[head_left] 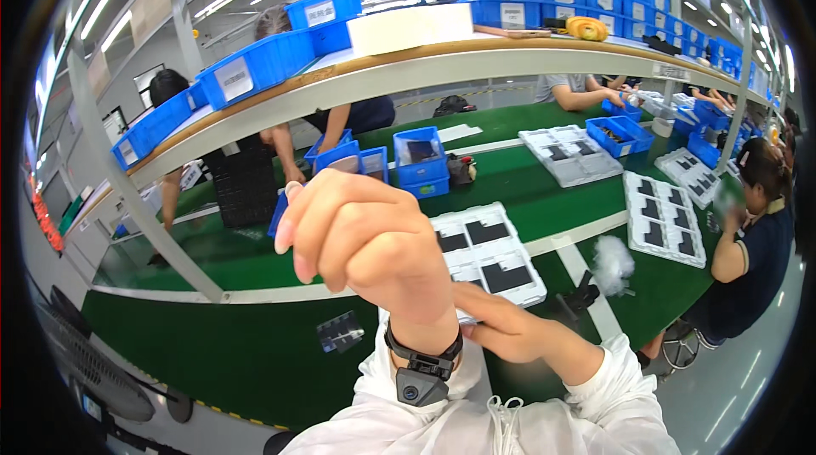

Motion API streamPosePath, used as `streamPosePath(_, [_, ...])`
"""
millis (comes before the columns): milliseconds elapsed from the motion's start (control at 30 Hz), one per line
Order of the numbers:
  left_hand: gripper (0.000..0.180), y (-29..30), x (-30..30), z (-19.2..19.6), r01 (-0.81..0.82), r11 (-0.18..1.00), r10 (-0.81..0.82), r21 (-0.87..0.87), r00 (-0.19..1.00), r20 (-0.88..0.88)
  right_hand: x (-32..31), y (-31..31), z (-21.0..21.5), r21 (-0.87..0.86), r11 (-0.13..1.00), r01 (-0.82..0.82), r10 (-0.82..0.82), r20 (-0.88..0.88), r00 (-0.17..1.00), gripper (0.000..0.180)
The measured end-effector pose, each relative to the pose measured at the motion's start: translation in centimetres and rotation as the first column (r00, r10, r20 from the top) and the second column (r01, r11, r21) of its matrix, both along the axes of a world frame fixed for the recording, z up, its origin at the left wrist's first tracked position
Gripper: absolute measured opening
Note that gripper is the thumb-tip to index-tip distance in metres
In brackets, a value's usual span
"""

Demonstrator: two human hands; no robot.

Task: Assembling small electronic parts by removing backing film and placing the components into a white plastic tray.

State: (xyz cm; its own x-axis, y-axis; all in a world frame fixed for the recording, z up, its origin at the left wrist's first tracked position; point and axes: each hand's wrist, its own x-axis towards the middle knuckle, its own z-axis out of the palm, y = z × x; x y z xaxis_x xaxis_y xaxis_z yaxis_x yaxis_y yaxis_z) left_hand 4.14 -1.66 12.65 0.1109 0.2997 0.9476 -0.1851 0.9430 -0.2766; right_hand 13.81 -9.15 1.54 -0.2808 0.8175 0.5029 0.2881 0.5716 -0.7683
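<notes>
My left hand (370, 238) is raised high in front of me, wrist bent and fingers curled in; its palm side is hidden, so anything inside cannot be seen. A black band with a small dark device (421, 378) circles that wrist. Lower and to the right, my right hand (527, 332) is at the near edge of a white tray (534, 289), fingers over the rim and thumb on the near side. Its fingertips are partly hidden behind my left wrist. Black flat pieces (506, 275) lie in the tray's recesses. Left of my arms lies a small dark, shiny packet (340, 333).
Crumpled clear plastic (612, 265) and a black object (581, 293) lie right of the tray. Another filled tray (665, 217) sits before a seated co-worker (748, 243). Blue bins (421, 162) stand beyond, under a shelf (510, 64) crossing overhead. A fan (93, 361) is at left.
</notes>
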Motion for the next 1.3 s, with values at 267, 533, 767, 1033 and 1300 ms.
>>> streamPosePath(267, [0.022,3.8,-0.4,-2.0,0.034,0.981,-0.087,-0.189,0.956,-0.279,-0.8,1.8,0.0,0.08,0.988,0.13,-0.138,0.093,0.986,0.023])
streamPosePath(533, [0.023,3.3,0.6,-1.6,-0.013,0.983,-0.043,-0.186,0.955,-0.293,-1.0,3.3,-5.4,0.043,0.993,0.108,-0.096,-0.227,0.969,0.029])
streamPosePath(767, [0.039,6.3,1.5,-2.3,-0.6,0.789,0.604,0.134,0.718,-0.346,-1.7,2.3,-4.2,0.467,0.776,0.424,-0.371,-0.206,0.905,0.015])
streamPosePath(1033, [0.022,7.6,1.7,-2.6,-0.748,-0.16,0.967,0.644,-0.249,-0.05,-2.1,1.6,-3.6,0.556,0.713,0.427,-0.479,-0.059,0.876,0.013])
streamPosePath(1300, [0.023,7.7,4.9,-3.2,-0.658,-0.448,0.723,0.605,-0.665,-0.187,-3.2,2.2,-5.9,-0.124,0.961,0.246,-0.271,-0.598,0.754,0.101])
